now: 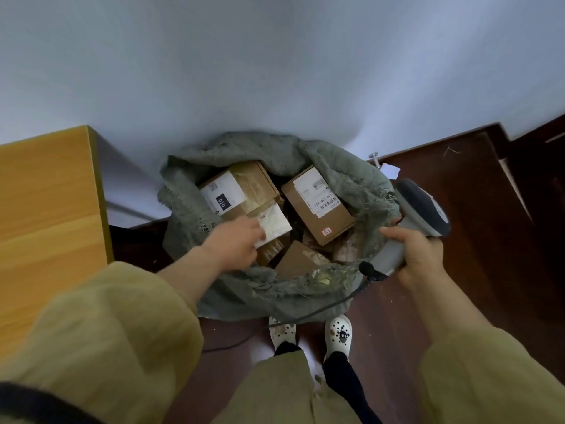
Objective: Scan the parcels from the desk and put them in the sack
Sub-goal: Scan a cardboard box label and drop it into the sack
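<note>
A grey-green woven sack (263, 289) stands open on the floor against the wall, with several brown cardboard parcels inside. My left hand (237, 243) reaches into its mouth and holds a small parcel with a white label (275, 223) at its near edge. A box marked 010 (232, 191) lies at the back left, and a box with a barcode label (318, 206) at the right. My right hand (417, 255) grips the handle of a grey barcode scanner (423, 209) over the sack's right rim; its black cable trails to the floor.
The wooden desk (46, 215) stands at the left, its corner close to the sack. Dark wood floor (477, 240) stretches to the right. My feet in white clogs (337, 335) stand just before the sack, with the scanner cable (305, 315) running across them.
</note>
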A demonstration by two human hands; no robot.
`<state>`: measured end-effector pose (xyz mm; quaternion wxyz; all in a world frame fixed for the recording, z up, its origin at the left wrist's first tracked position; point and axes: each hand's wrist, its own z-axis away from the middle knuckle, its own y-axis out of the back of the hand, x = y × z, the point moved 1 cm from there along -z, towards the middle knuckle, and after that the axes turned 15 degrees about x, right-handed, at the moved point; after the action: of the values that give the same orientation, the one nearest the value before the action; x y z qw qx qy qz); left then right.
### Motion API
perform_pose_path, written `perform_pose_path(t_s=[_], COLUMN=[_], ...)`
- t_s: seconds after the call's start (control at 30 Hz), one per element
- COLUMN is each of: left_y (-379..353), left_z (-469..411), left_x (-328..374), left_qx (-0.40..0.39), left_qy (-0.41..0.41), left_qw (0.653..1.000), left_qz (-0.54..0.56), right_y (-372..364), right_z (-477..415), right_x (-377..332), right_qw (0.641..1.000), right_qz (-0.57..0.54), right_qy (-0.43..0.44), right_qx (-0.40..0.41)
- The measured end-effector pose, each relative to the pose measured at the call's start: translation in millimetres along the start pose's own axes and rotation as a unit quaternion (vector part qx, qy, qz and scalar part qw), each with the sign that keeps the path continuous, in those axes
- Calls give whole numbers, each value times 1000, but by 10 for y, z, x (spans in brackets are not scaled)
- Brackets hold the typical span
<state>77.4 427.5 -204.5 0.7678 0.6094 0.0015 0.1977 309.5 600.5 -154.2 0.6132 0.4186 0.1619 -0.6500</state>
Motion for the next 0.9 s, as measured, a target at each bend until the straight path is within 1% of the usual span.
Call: perform_pose_path(t_s=[0.03, 0.1, 0.2, 0.3, 0.37, 0.43, 0.53, 0.67, 0.77, 0.9], left_y=[-108, -256, -313, -312, -332, -357, -400, -450, -426, -344], left_z=[77, 215, 411, 603, 715, 783, 856, 980, 1097, 1264], left_x=[65, 90, 69, 52, 54, 80, 123, 146, 272, 511], left_qx=[-51, -128, -213, -304, -331, -311, -252, -206, -187, -155], left_qy=[-38, -57, -27, 24, 34, 29, 34, 89, 123, 149], left_qw=[998, 988, 966, 931, 917, 920, 935, 948, 950, 958], left_qz=[-18, -66, -148, -200, -219, -237, -245, -227, -217, -189], right_y=[17, 49, 115, 173, 211, 255, 348, 590, 852, 1180], right_z=[-20, -61, -121, -135, -138, -125, -137, -112, 49, 358], right_x=[30, 86, 171, 259, 332, 397, 501, 623, 689, 804], right_qw=[1000, 999, 998, 995, 993, 992, 993, 993, 989, 968], right_qz=[12, 35, 68, 101, 118, 118, 84, 29, 19, 29], right_qy=[1, 0, 0, -9, -27, -46, -63, -76, -57, -85], right_qx=[3, 10, 20, 5, -8, -25, -50, -85, -134, -234])
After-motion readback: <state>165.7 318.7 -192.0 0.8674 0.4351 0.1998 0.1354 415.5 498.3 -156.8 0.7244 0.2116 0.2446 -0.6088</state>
